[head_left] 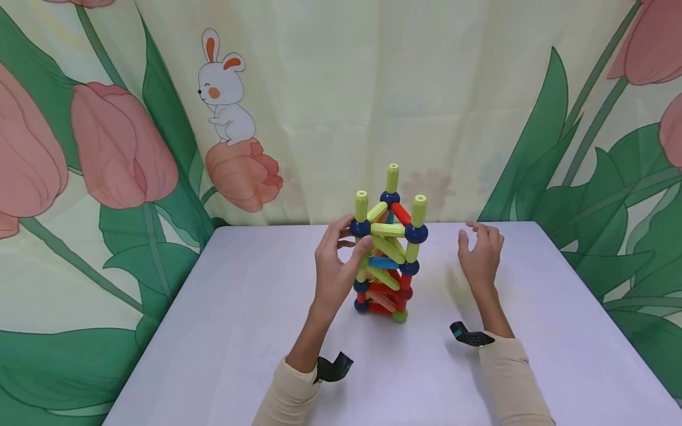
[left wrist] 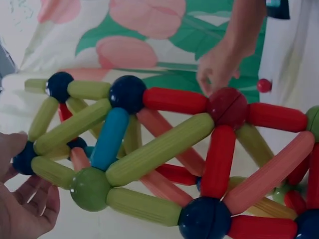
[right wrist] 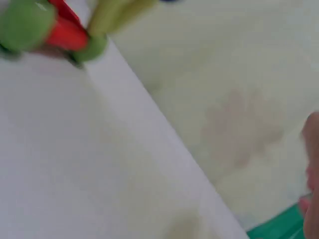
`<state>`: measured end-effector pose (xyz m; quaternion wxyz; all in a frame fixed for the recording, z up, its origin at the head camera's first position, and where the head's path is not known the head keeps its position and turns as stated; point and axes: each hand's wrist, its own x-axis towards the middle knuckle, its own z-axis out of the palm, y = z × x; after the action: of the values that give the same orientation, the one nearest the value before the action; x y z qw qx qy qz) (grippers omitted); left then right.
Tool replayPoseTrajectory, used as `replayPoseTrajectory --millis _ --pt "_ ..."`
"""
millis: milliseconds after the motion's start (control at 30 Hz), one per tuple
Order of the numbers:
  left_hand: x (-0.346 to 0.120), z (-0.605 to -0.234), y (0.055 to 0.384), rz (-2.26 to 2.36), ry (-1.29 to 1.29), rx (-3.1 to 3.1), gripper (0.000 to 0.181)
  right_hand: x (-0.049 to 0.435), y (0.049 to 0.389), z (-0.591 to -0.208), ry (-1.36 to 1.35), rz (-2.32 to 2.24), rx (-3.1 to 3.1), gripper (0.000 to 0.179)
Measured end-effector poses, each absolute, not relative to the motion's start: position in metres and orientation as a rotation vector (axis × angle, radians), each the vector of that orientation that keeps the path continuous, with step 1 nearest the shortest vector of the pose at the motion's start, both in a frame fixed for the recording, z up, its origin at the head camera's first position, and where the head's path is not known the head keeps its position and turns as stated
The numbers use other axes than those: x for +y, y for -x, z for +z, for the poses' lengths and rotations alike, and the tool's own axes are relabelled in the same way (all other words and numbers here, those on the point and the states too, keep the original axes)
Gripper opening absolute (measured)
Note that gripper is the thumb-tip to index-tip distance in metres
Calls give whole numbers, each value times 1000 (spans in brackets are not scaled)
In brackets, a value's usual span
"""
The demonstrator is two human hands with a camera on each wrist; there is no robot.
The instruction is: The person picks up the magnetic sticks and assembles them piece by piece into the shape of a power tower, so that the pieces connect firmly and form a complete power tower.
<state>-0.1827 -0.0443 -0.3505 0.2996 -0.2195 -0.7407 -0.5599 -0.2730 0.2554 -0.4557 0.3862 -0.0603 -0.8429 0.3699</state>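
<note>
A tower of magnetic rods and balls (head_left: 385,260) stands on the table, with lime, red and blue rods and mostly dark blue balls. Three lime rods point up from its top corners. My left hand (head_left: 338,260) pinches the upper left corner, thumb and fingers around a dark blue ball (left wrist: 22,158). Off to the tower's right, my right hand (head_left: 481,254) is raised with loosely bent fingers and holds nothing. Only part of that hand (right wrist: 312,174) shows at the right wrist view's edge, while the tower's green ball (right wrist: 27,25) appears blurred at upper left.
The white table (head_left: 240,319) ends at a cloth backdrop (head_left: 330,106) printed with tulips and a rabbit. A small red ball (left wrist: 264,85) shows beyond the tower in the left wrist view. Both wrists carry black straps (head_left: 334,367).
</note>
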Motion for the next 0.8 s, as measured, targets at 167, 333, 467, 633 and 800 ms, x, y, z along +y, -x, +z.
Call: replayPoseTrajectory --millis 167,333,467,633,800 --pt "-43 -352 184 -1466 559 -1909 44 294 295 -462 337 815 -2637 53" --pt "-43 -351 187 -1441 562 -1904 43 313 302 -473 293 743 -2852 46" --pt "-43 -350 188 -1409 557 -1902 42 315 303 -481 229 689 -2819 32" --pt "-41 -350 186 -1402 553 -1918 41 307 306 -476 203 965 -2729 34" --pt "-41 -349 185 -1402 577 -1927 41 283 307 -434 79 1259 -2552 49"
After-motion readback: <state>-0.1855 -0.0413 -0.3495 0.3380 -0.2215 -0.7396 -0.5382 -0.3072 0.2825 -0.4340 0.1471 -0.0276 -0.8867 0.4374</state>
